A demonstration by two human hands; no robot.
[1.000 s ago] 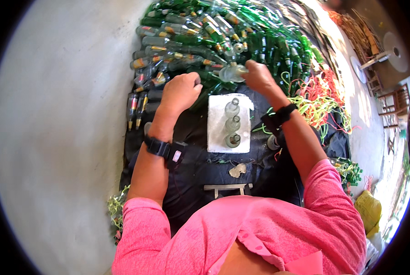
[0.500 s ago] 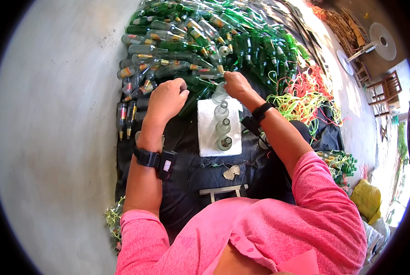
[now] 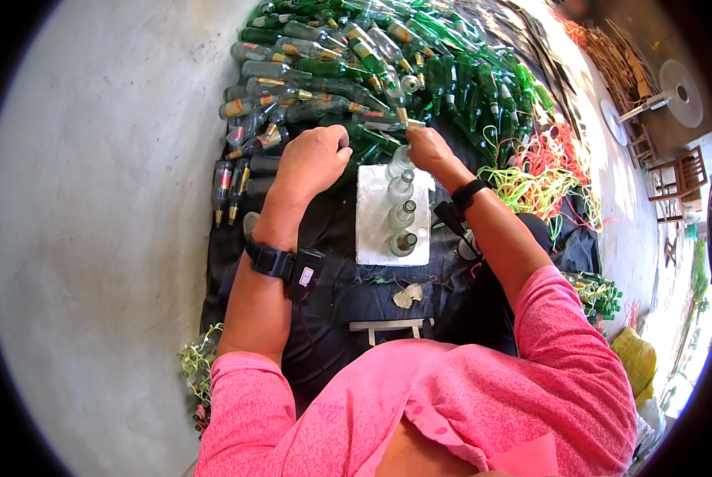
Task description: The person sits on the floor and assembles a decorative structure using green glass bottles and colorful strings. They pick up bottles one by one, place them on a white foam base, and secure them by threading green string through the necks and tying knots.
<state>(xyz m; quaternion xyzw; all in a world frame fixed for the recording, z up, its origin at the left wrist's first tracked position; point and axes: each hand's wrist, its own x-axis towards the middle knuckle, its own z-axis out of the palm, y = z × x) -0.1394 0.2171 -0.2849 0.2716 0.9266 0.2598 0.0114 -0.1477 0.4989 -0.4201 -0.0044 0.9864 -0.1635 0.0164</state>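
The right hand (image 3: 434,153) is hiding part of the far bottle (image 3: 398,163). The left hand (image 3: 314,161) is hiding its own palm and fingertips. The top edge is cutting off the bottle pile (image 3: 314,69), whose labels (image 3: 235,107) are showing too small to read.

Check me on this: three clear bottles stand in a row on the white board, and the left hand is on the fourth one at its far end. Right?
Not quite: the head view shows the right hand on the fourth bottle, not the left hand. The three clear bottles do stand in a row on the white board.
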